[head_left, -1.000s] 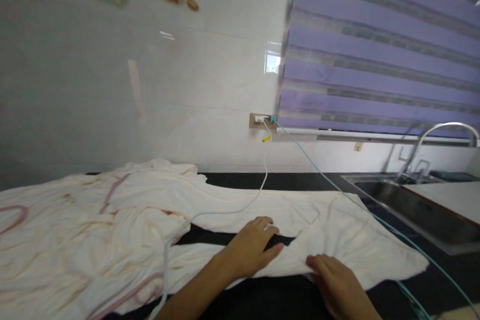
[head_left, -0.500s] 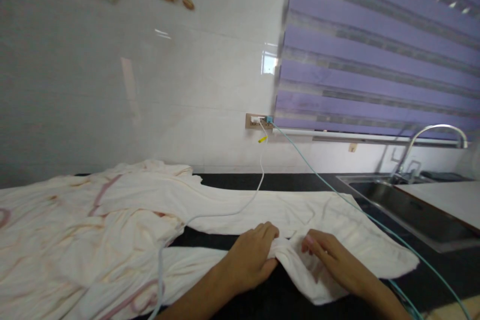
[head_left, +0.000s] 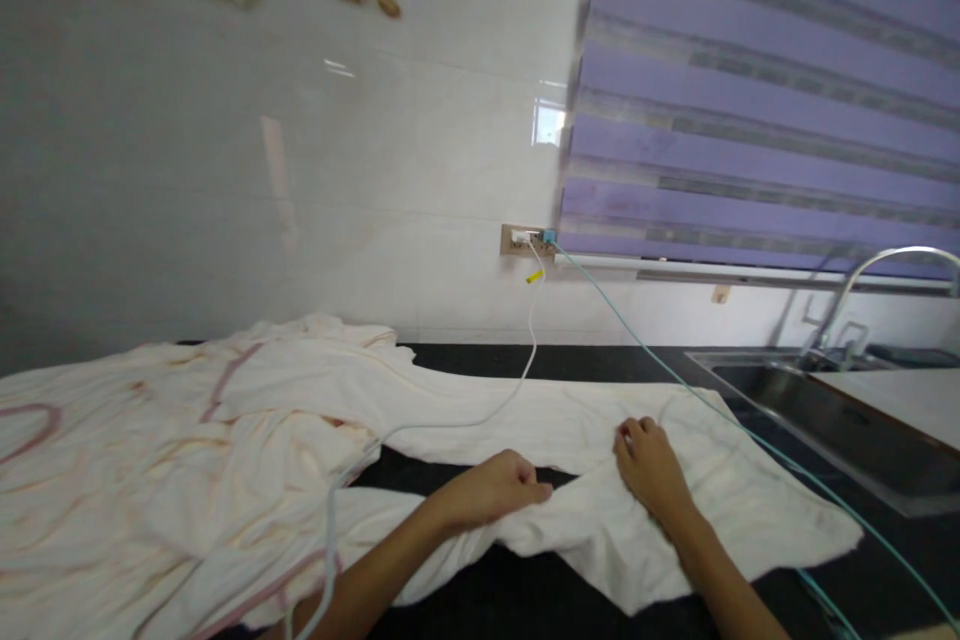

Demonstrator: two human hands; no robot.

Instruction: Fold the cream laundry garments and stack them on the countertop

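Observation:
A cream garment (head_left: 225, 450) with pink trim lies spread over a black counter (head_left: 570, 600). My left hand (head_left: 495, 490) is closed on a fold of the near strip of cloth, close to the dark gap between its two strips. My right hand (head_left: 651, 465) is curled, knuckles up, and presses on the cloth just to the right, further back than the left hand. Whether it pinches the fabric I cannot tell.
A white cable (head_left: 525, 360) and a teal cable (head_left: 675, 380) run from a wall socket (head_left: 526, 241) across the garment. A steel sink (head_left: 832, 415) with a curved tap (head_left: 885, 270) sits at the right. Purple blinds hang above.
My right hand moved from the cloth's near edge up and back onto the fabric. My left hand closed on the fold and drew it slightly left.

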